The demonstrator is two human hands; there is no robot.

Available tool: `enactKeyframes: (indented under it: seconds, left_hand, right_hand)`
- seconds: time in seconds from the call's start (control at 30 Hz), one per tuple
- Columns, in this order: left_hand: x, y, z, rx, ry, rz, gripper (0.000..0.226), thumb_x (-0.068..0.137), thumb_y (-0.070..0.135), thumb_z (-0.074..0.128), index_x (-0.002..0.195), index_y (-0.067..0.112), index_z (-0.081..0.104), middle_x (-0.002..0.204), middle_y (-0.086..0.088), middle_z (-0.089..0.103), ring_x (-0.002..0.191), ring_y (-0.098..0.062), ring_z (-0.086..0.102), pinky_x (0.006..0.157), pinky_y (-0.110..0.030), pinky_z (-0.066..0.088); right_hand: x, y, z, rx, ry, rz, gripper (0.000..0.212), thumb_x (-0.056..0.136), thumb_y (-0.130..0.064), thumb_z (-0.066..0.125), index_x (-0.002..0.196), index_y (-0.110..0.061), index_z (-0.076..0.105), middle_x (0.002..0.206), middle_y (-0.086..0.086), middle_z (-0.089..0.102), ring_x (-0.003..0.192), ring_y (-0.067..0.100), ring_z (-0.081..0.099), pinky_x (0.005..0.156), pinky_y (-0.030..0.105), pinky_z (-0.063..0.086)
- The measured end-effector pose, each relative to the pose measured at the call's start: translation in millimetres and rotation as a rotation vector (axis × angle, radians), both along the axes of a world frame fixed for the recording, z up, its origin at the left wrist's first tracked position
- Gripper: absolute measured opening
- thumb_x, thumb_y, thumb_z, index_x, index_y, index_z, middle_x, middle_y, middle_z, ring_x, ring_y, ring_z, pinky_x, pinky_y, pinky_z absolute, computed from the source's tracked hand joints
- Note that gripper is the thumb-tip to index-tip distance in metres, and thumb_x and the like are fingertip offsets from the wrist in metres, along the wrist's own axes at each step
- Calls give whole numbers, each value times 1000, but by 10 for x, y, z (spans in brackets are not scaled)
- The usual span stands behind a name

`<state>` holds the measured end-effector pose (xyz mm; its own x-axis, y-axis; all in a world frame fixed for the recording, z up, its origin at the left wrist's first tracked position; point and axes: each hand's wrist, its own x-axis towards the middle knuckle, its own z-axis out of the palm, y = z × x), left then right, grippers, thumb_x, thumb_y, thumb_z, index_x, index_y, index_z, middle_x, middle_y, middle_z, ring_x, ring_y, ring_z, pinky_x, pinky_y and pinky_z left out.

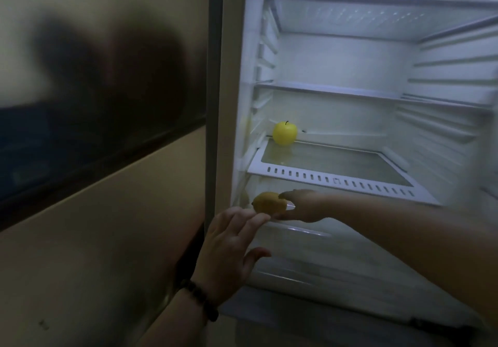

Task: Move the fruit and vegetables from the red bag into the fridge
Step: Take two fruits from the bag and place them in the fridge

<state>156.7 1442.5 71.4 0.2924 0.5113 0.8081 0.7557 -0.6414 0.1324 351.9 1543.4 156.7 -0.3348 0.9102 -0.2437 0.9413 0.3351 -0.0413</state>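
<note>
The fridge stands open with its lit white inside in view. A yellow apple (284,133) sits at the back left of the lowest glass shelf (342,179). Below that shelf's front left corner, my right hand (304,206) pinches a small yellow lemon (269,202) between thumb and fingers. My left hand (231,244), with a dark bead bracelet on the wrist, hovers just under the lemon with fingers spread, its fingertips close to the fruit. The red bag is out of view.
Two more shelves (331,90) sit higher in the fridge and hold nothing. A clear drawer (299,255) lies under the lowest shelf. The fridge's left wall edge (215,104) and a beige cabinet side (94,239) fill the left half.
</note>
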Motion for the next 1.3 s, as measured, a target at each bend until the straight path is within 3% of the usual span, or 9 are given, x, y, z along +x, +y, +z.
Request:
enactKeyframes:
  seconds: [0.1,0.23,0.43,0.53,0.63,0.77,1.0,1.17,1.3]
  left_hand:
    - [20,-63,28,-43,-9,22,53,79,48,56,126,26,44,121,7,44,114,-16,40,95,-37,41]
    - [95,-204,100,-143,-3,92,63,72,34,73,129,22,48,125,1,51,122,-20,39,101,-46,40]
    - [180,-400,187,-237,41,182,71,83,32,60,144,19,28,148,-7,31,142,-26,16,117,-45,3]
    - [335,-534,243,-245,73,156,71,83,35,57,145,17,27,152,-7,26,143,-27,10,115,-45,-4]
    - [606,-725,262,-273,137,50,69,88,41,50,147,20,20,156,-4,17,145,-23,1,117,-49,0]
    - [1088,-1138,279,-301,199,-128,67,93,47,39,148,24,10,158,0,6,144,-19,-6,116,-44,-8]
    - [2044,-2263,332,-283,245,-546,66,93,51,36,148,23,14,157,1,13,144,-18,2,118,-43,-1]
    - [2596,-3470,292,-236,298,-794,65,94,52,32,148,23,13,157,2,13,145,-16,1,118,-42,-2]
    - [2832,-4659,201,-205,365,-1002,66,93,51,34,149,23,13,157,2,13,144,-17,2,117,-43,-1]
  right_hand:
    - [-17,-509,219,101,55,-32,55,88,-60,45,129,-24,50,123,1,57,104,17,54,87,29,41]
    - [56,-1145,289,250,275,-149,52,88,-59,45,128,-26,52,130,1,54,117,18,50,97,34,41]
    - [277,-1964,-16,420,240,-226,66,90,-52,48,147,-30,23,157,-5,17,145,14,8,116,37,11]
    - [390,-2350,-142,469,279,-272,65,91,-48,49,148,-29,23,158,-4,13,145,14,5,117,34,9]
    - [531,-2705,-197,534,282,-347,61,92,-42,52,146,-27,28,156,-2,20,144,16,13,118,33,15]
    - [801,-3266,-168,722,268,-434,50,86,-32,59,132,-16,51,141,10,44,133,27,38,111,39,32]
    - [1272,-4823,-176,857,78,-713,45,81,-29,54,121,-11,60,128,16,55,121,35,50,102,49,41]
    - [1433,-6227,-374,807,-96,-1024,52,83,-40,36,124,-15,57,135,14,51,128,34,44,105,56,34]
    - [1311,-7535,-574,818,-139,-1244,44,95,-33,45,137,-20,44,146,6,36,141,24,23,116,44,8]
